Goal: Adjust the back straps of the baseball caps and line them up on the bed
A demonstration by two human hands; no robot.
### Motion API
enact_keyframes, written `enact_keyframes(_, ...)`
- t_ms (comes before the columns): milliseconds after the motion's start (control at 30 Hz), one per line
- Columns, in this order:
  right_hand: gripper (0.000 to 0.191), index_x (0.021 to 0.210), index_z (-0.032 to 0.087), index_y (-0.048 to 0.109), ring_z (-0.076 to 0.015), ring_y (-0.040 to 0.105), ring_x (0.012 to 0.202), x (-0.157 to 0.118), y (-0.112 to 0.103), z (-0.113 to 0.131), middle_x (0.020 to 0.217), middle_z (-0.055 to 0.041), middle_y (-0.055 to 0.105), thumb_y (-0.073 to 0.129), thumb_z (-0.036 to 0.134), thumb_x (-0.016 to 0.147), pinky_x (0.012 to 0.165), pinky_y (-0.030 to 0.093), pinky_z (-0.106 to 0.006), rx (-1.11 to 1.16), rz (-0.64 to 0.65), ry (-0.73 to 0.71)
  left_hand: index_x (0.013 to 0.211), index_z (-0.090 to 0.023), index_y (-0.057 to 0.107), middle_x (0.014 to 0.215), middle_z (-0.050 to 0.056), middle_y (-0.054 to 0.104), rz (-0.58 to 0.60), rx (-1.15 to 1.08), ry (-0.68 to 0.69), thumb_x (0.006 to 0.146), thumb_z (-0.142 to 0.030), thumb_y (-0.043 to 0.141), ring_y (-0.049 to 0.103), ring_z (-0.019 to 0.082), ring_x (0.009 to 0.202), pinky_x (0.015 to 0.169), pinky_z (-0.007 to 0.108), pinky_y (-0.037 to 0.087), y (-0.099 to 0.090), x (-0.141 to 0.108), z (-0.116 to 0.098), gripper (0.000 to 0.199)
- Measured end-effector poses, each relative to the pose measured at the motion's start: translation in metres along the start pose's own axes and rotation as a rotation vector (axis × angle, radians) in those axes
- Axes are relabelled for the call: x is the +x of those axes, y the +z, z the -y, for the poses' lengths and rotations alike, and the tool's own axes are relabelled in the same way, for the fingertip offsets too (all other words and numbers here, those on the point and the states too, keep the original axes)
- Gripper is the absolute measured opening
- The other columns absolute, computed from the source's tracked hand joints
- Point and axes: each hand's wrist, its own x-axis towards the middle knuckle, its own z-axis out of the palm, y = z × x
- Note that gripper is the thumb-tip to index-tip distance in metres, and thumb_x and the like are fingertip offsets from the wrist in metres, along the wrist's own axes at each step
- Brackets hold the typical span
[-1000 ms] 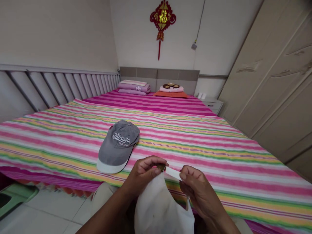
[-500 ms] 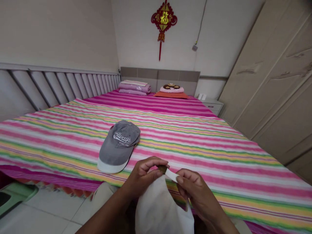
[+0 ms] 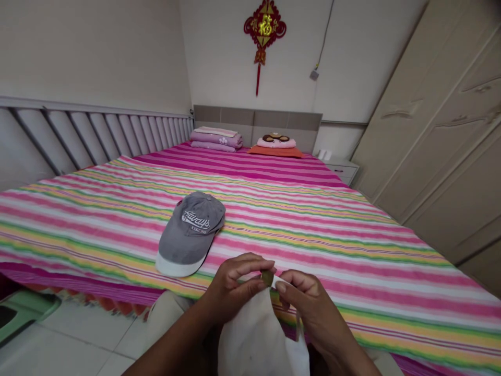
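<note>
A white cap (image 3: 256, 342) hangs below my hands at the front of the bed, the arched gap at its back facing right. My left hand (image 3: 237, 284) pinches a brass-coloured buckle (image 3: 267, 278) at one side of that gap, thumb below and fingers above. From the buckle a short white strap (image 3: 275, 281) runs into my right hand (image 3: 307, 297), whose thumb and fingers are closed on it. Left of my hands a grey baseball cap (image 3: 191, 230) with white lettering and a pale brim edge lies on the striped bedspread (image 3: 305, 224).
Folded lilac bedding (image 3: 216, 141) and a pink pile on an orange cloth (image 3: 276, 151) sit by the headboard (image 3: 287, 122). A metal rail (image 3: 117, 130) borders the left side. Right stand a nightstand (image 3: 342, 171) and wardrobe (image 3: 442, 130). A green stool (image 3: 31, 313) is at lower left.
My right hand has shifted slightly left toward the buckle, so less strap shows between the hands. The buckle has turned to face me more. The grey cap has not moved.
</note>
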Motion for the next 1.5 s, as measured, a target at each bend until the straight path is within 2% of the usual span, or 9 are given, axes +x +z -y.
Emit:
enact_keyframes(167,0.028,0.061,0.016,0.05,-0.0086,0.034,0.046,0.001,0.001,-0.003,0.05,0.0029,0.044,0.062,0.04,0.07,0.048,0.024,-0.025,0.033,0.044,-0.015,0.111,-0.022,0.055,0.094,0.005,0.065,-0.081,-0.249,-0.16,0.073,-0.016,0.061,0.058,0.016,0.09,0.084,0.03,0.042,0.01,-0.006,0.006,0.039)
enact_keyframes(333,0.021,0.067,0.017,0.05,-0.0093,0.039,0.05,0.001,-0.006,-0.001,0.054,0.0029,0.048,0.058,0.035,0.074,0.05,0.027,-0.023,-0.064,0.031,-0.013,0.11,-0.021,0.053,0.09,0.005,0.065,-0.164,-0.375,-0.197,0.071,-0.015,0.063,0.057,0.014,0.088,0.082,0.027,0.041,0.014,-0.007,0.008,0.041)
enact_keyframes(500,0.025,0.061,0.016,0.048,-0.007,0.034,0.043,0.005,-0.005,-0.009,0.049,0.0033,0.047,0.06,0.035,0.073,0.045,0.024,-0.022,0.014,0.066,0.002,0.114,-0.021,0.049,0.09,0.004,0.064,-0.117,-0.452,-0.276,0.068,-0.016,0.065,0.058,0.012,0.079,0.063,0.019,0.043,0.018,-0.006,0.009,0.049)
enact_keyframes(567,0.027,0.061,0.016,0.049,-0.0069,0.034,0.042,0.006,-0.004,-0.009,0.05,0.0025,0.049,0.06,0.037,0.073,0.044,0.024,-0.022,0.056,0.087,0.009,0.113,-0.019,0.05,0.09,0.005,0.065,-0.124,-0.496,-0.315,0.066,-0.017,0.067,0.059,0.012,0.077,0.063,0.02,0.043,0.019,-0.006,0.01,0.05)
enact_keyframes(767,0.026,0.071,0.014,0.056,-0.0106,0.046,0.049,0.007,-0.01,-0.007,0.056,-0.0013,0.055,0.058,0.039,0.075,0.049,0.031,-0.024,0.065,0.124,0.072,0.09,-0.015,0.06,0.088,0.007,0.068,-0.196,-0.631,-0.354,0.062,-0.015,0.07,0.062,0.016,0.077,0.069,0.027,0.047,0.014,-0.008,0.018,0.03)
enact_keyframes(967,0.024,0.06,0.014,0.053,-0.0059,0.035,0.037,0.009,-0.01,-0.012,0.044,0.0036,0.048,0.066,0.033,0.067,0.042,0.021,-0.021,0.105,0.094,0.096,0.094,-0.015,0.059,0.085,0.007,0.068,-0.2,-0.633,-0.446,0.056,-0.016,0.074,0.063,0.015,0.07,0.063,0.024,0.046,0.014,-0.007,0.018,0.041)
enact_keyframes(1067,0.026,0.06,0.014,0.052,-0.0051,0.035,0.036,0.01,-0.008,-0.012,0.043,0.004,0.049,0.066,0.034,0.068,0.041,0.021,-0.021,0.121,0.103,0.096,0.087,-0.014,0.06,0.079,0.006,0.068,-0.177,-0.662,-0.487,0.054,-0.017,0.075,0.062,0.015,0.069,0.064,0.025,0.046,0.015,-0.007,0.017,0.036)
enact_keyframes(1267,0.027,0.06,0.013,0.053,-0.0042,0.034,0.035,0.01,-0.007,-0.01,0.041,0.0043,0.048,0.066,0.035,0.068,0.039,0.021,-0.02,0.116,0.103,0.11,0.075,-0.014,0.058,0.075,0.003,0.065,-0.187,-0.665,-0.461,0.053,-0.017,0.074,0.06,0.014,0.068,0.062,0.024,0.044,0.017,-0.007,0.016,0.027)
enact_keyframes(1500,0.027,0.058,0.014,0.052,-0.0044,0.032,0.035,0.011,-0.007,-0.009,0.041,0.0043,0.048,0.066,0.035,0.067,0.039,0.02,-0.02,0.123,0.118,0.112,0.072,-0.015,0.057,0.077,0.003,0.061,-0.184,-0.491,-0.447,0.053,-0.023,0.075,0.057,0.014,0.072,0.061,0.023,0.041,0.015,-0.007,0.016,0.028)
